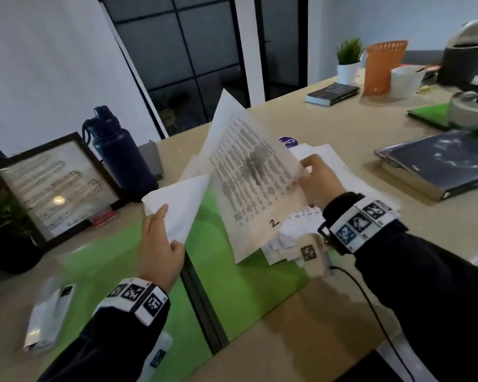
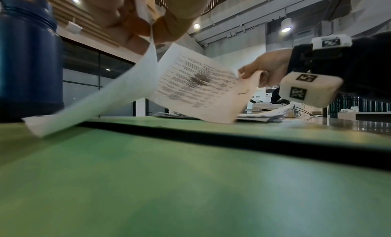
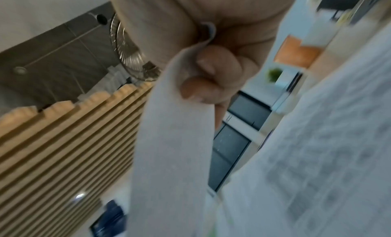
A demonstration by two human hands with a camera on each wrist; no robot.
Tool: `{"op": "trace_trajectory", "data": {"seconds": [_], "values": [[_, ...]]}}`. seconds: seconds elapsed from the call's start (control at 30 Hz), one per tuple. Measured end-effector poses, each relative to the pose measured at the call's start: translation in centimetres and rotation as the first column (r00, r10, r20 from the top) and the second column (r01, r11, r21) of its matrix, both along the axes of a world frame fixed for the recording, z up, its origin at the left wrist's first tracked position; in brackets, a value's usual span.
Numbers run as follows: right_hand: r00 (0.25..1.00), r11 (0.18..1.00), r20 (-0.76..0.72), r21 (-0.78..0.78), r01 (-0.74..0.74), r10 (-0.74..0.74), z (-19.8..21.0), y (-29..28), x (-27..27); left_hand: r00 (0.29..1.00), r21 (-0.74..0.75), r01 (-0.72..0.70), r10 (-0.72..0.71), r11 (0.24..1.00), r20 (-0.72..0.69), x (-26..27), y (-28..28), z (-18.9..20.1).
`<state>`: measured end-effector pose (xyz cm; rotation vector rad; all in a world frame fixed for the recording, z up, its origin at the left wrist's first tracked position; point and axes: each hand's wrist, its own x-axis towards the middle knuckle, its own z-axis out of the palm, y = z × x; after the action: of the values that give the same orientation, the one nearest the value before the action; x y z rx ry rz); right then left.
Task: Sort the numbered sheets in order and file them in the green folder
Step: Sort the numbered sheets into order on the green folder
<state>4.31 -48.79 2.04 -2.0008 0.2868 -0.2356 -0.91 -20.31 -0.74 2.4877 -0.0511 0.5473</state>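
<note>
green folder (image 1: pixel 232 285): open flat on surface (image 1: pixel 301 340), nearest.
left hand (image 1: pixel 160 244): fingers pinch blank-side sheet (image 1: pixel 177 205) above folder.
right hand (image 1: pixel 319 180): fingers clamped on sheet 2 (image 1: pixel 254 183) edge.
step tip: likely check both numbers, keep pinches at edges, then stack.
loose sheets (image 1: pixel 329 161): beyond, numbers hidden.
left sheet number: not visible.

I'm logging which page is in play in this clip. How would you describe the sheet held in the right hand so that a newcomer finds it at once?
Start at the open green folder lying on the tan table. Above it the right hand pinches a printed sheet by its edge. Unlike the blank-faced sheet in the left hand, it shows text and a handwritten 2.
</note>
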Motion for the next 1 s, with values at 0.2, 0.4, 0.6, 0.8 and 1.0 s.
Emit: {"op": "trace_trajectory", "data": {"seconds": [0.2, 0.4, 0.6, 0.8, 1.0], "values": [[0.981, 0.989, -0.129, -0.035, 0.144, -0.147, -1.8, -8.2, -1.1, 0.993, 0.083, 0.109, -0.104, 0.991, -0.058, 0.5, 0.3, -0.8], [0.951, 0.987, -0.276, -0.117, 0.111, -0.140, -3.2, -10.4, -2.1, 0.980, 0.187, 0.201, -0.196, 0.962, -0.042, 0.2, -0.1, -0.8], [0.997, 0.960, 0.074, -0.276, 0.041, -0.022, -1.0, -6.1, -3.9, 0.849, 0.180, 0.484, -0.410, 0.856, -0.333, -0.5, -0.5, -0.8], [0.746, 0.735, -0.351, 0.626, -0.262, 0.566, -2.7, 4.0, -3.6, 0.472, -0.390, 0.613, -0.714, 0.687, -0.517, -1.3, -0.5, 0.3], [0.818, 0.895, -0.365, 0.187, -0.404, 0.445, -4.8, 9.7, -2.0, 0.876, -0.324, 0.295, -0.390, 0.899, -0.284, -0.5, -0.5, -0.2]]}}
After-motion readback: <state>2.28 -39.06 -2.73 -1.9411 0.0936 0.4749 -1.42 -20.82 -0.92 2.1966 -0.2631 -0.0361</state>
